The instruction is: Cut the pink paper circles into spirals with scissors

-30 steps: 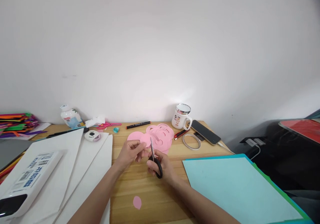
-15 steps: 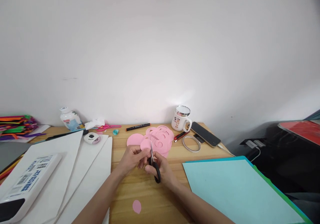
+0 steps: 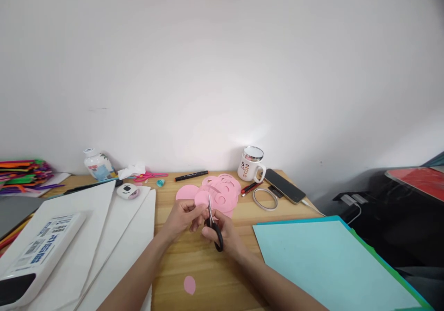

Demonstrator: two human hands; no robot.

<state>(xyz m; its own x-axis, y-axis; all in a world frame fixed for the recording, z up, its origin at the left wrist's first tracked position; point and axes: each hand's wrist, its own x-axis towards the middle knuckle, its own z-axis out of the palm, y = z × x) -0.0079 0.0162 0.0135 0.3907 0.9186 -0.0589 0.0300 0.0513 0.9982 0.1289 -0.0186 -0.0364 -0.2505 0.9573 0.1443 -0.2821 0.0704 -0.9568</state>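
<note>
Between its thumb and fingers my left hand (image 3: 185, 216) pinches a small pink paper piece (image 3: 201, 200). My right hand (image 3: 224, 230) is closed round the black handles of a pair of scissors (image 3: 218, 238), whose metal blades point away from me and lie against that piece. Behind the hands is a pile of cut pink paper (image 3: 227, 193), with a pink paper circle (image 3: 186, 192) at its left. Nearer to me, a small pink petal-shaped cutout (image 3: 189, 284) lies flat on the wooden table (image 3: 208, 278).
White sheets (image 3: 128, 251) with a white box-like device (image 3: 43, 255) lie left; light blue paper (image 3: 333, 255) lies right. Farther back are a marker (image 3: 191, 176), pink scissors (image 3: 150, 176), a mug (image 3: 250, 165), a tape ring (image 3: 265, 199) and a phone (image 3: 284, 186).
Both hands and the black scissors have shifted very slightly. My left hand still pinches the pink piece at the blades.
</note>
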